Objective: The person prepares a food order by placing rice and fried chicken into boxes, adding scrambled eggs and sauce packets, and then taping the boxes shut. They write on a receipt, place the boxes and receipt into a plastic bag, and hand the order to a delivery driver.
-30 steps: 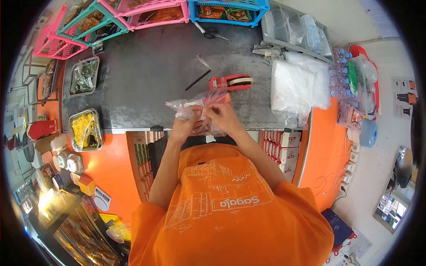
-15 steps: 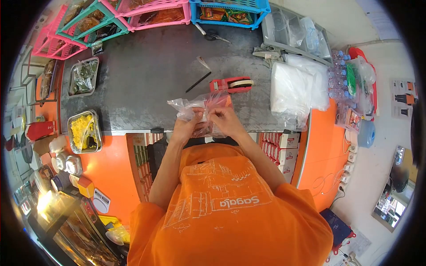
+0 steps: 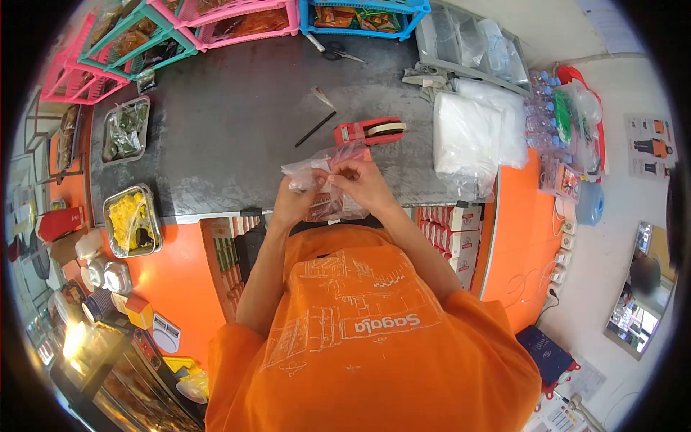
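At the front edge of the dark table, a clear plastic bag with something reddish in or behind it is between my two hands. My left hand pinches the bag's gathered top from the left side. My right hand has its fingers closed at the same part of the bag, close to the left fingertips. Just beyond the hands lies a red tape dispenser with a roll of tape. A black pen rests left of the dispenser, with a small brush-like item behind it.
Stacks of clear plastic bags lie at the right. Scissors are near the blue basket at the back. Two containers, one with leafy greens and one with yellow food, stand at the left. A grey tray sits back right.
The bag's bunched top has shifted between my fingers, and my hands have drawn closer together. The whole view has shifted slightly, moving the table items a little left and up.
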Demonstrator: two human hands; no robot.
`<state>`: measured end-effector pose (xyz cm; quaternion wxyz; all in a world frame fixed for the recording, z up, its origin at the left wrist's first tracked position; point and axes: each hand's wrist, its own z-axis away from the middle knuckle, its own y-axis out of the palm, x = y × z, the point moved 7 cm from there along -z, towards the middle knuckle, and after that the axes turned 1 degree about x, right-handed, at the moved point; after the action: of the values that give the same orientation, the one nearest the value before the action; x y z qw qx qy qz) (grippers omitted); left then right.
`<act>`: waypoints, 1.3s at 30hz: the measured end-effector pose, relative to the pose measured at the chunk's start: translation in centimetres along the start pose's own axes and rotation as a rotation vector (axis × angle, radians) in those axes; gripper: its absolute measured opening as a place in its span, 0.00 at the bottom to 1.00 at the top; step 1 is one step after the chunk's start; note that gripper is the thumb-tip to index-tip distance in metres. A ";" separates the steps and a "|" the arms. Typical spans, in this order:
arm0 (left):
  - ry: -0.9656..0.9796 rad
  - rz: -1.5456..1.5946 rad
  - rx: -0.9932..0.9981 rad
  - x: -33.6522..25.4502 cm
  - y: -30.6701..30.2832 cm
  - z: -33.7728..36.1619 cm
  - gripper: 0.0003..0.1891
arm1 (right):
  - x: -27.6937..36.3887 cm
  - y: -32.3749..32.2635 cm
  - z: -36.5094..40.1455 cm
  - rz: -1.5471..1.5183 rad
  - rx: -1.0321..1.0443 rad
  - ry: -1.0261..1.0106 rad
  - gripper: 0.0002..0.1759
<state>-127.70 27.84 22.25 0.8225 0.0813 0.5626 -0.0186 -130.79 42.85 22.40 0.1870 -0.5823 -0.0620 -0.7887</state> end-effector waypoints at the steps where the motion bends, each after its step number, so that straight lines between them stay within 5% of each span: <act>1: -0.010 0.011 -0.002 0.3 0.0 -0.2 0.07 | 0.0 0.1 0.0 0.015 0.037 -0.004 0.08; 4: -0.003 0.077 -0.007 2.0 -0.3 -1.3 0.08 | 2.2 0.1 0.1 -0.036 0.052 -0.282 0.05; 8: -0.167 0.079 0.075 1.3 -1.1 -1.3 0.10 | 2.7 1.1 0.1 -0.228 0.290 -0.249 0.08; 11: -0.276 0.020 0.082 2.0 -1.6 -1.1 0.10 | 2.7 0.0 0.1 0.236 0.369 -0.112 0.09; 14: -0.141 -0.150 -0.036 1.8 -1.4 -1.5 0.09 | 3.1 -1.7 0.0 0.592 0.209 -0.394 0.09; 17: -0.021 0.010 0.073 1.7 -1.5 -1.1 0.13 | -0.1 -3.2 0.0 0.386 0.196 -0.100 0.09; 19: 0.017 0.050 0.046 1.2 -3.4 0.1 0.16 | -3.7 -8.6 0.4 -0.049 -0.182 -0.028 0.12; 22: 0.085 -0.002 -0.072 5.4 -5.8 0.7 0.21 | -10.2 -9.6 1.4 -0.179 -0.377 0.252 0.21; 24: 0.126 -0.092 -0.150 8.4 -5.3 1.2 0.22 | -11.3 -6.4 2.1 -0.094 -0.328 0.291 0.30; 27: -0.181 -0.072 -0.037 12.0 -3.7 1.1 0.24 | -14.0 -5.4 1.9 -0.077 -0.370 0.205 0.35; 29: -0.318 0.195 -0.054 8.3 -2.0 2.5 0.25 | -17.3 -4.1 3.1 -0.196 -0.260 0.223 0.46; 31: -0.252 0.049 0.087 10.2 -2.1 2.6 0.26 | -17.3 -3.8 5.1 -0.278 -0.209 0.202 0.58; 32: -0.225 -0.270 0.014 10.0 -2.2 2.7 0.27 | -14.9 -4.5 7.6 -0.264 -0.205 0.215 0.57; 34: -0.296 -0.337 0.073 3.8 2.6 4.2 0.26 | -11.1 -6.4 12.8 -0.364 -0.171 0.253 0.55; 36: 0.043 -0.934 0.185 -5.6 9.9 5.7 0.24 | -10.1 -7.6 17.0 -0.674 -0.163 0.094 0.53; 39: 0.097 -1.301 0.358 -8.3 19.1 7.3 0.23 | -10.7 -10.2 23.6 -1.099 -0.111 -0.118 0.51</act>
<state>-121.72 45.07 34.73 0.5916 -0.1383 0.5215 -0.5991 -110.70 62.05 21.00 -0.2865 -0.5166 -0.3256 -0.7383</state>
